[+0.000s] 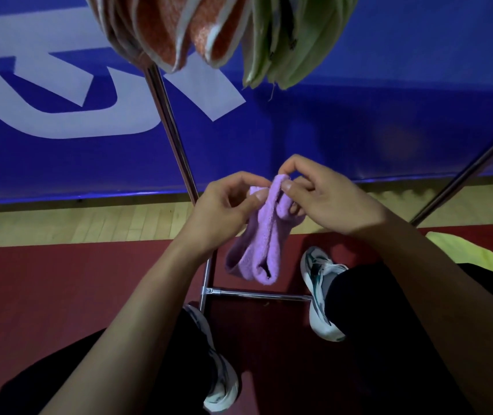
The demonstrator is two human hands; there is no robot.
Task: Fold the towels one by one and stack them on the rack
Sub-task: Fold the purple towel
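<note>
Left grip: the left hand (224,202) pinched the upper left edge of the purple towel (258,238) between thumb and curled fingers, just left of frame centre.
Right grip: the right hand (326,199) pinched the towel's top fold beside it, thumb and forefinger pressed together on the cloth; the two grips were almost touching.
Towel position: it hung in the air straight down from both grips, toward lower centre, its long axis near vertical, its lower end loose.
Nearer hand: both looked equally close; neither led.
Rack: the rack (176,139) rose behind the hands as a metal pole, with orange towels (179,31) and green towels (293,40) hanging at the top edge, well above the grips.
Hidden: the rack's top bar was cut off by the frame; the towel's layers were bunched, so the fold count could not be told.
</note>
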